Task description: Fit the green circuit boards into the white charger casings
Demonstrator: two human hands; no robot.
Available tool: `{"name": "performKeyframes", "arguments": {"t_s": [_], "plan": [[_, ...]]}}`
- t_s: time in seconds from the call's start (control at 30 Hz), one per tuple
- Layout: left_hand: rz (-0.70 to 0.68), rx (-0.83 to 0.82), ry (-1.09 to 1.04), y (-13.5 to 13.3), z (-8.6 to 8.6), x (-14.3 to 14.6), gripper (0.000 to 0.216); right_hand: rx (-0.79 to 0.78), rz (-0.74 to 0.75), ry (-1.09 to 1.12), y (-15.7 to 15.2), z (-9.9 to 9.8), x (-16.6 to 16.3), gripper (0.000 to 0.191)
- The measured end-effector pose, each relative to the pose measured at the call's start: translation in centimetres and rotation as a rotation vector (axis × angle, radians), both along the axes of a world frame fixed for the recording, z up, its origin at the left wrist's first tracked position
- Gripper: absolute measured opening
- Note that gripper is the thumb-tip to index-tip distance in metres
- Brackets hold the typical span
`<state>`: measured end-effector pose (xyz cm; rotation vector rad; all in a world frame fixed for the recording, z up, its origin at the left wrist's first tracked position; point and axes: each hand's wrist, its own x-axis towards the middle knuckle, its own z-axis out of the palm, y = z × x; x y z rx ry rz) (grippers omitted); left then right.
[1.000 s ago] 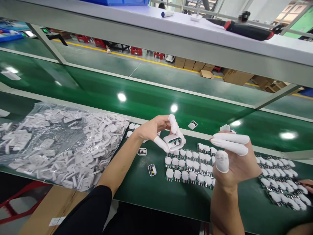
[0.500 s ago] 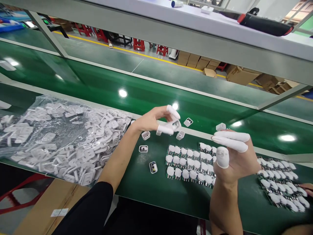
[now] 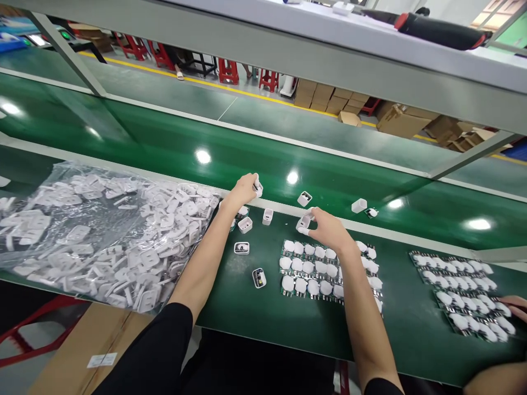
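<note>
My left hand (image 3: 246, 189) reaches to the edge of the green conveyor belt (image 3: 247, 159), its fingers closed round a small white charger shell (image 3: 257, 186). My right hand (image 3: 325, 229) stretches forward over a panel of green circuit boards with white parts (image 3: 325, 271) and pinches another white shell (image 3: 303, 223). Both hands wear white finger cots. Loose white shells (image 3: 267, 215) lie between the two hands on the bench.
A clear bag of white plug plates (image 3: 107, 230) fills the left of the bench. More board panels (image 3: 461, 293) lie at the right, with another person's hand (image 3: 513, 306) on them. A grey shelf beam (image 3: 288, 44) runs overhead. Cardboard boxes (image 3: 329, 104) stand beyond the belt.
My left hand moved forward and left to the belt's edge with the shell. My right hand went from raised and open down and forward onto a shell beyond the boards.
</note>
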<state>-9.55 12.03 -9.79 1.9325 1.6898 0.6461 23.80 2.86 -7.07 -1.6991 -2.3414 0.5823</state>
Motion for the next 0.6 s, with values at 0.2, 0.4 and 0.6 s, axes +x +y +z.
{"name": "performKeyframes", "arguments": {"t_s": [0.2, 0.4, 0.6], "plan": [[0.073, -0.003, 0.056, -1.4, 2.9, -1.0, 0.043, 0.046, -0.047, 0.105, 0.3, 0.3, -0.6, 0.017], [0.039, 0.112, 0.104, -3.5, 6.4, -1.1, 0.041, 0.143, -0.131, 0.315, -0.4, 2.0, -0.7, 0.034], [0.128, -0.044, 0.180, -1.8, 3.5, -2.4, 0.054, 0.179, -0.125, 0.408, -0.8, 2.6, -1.1, 0.033]]}}
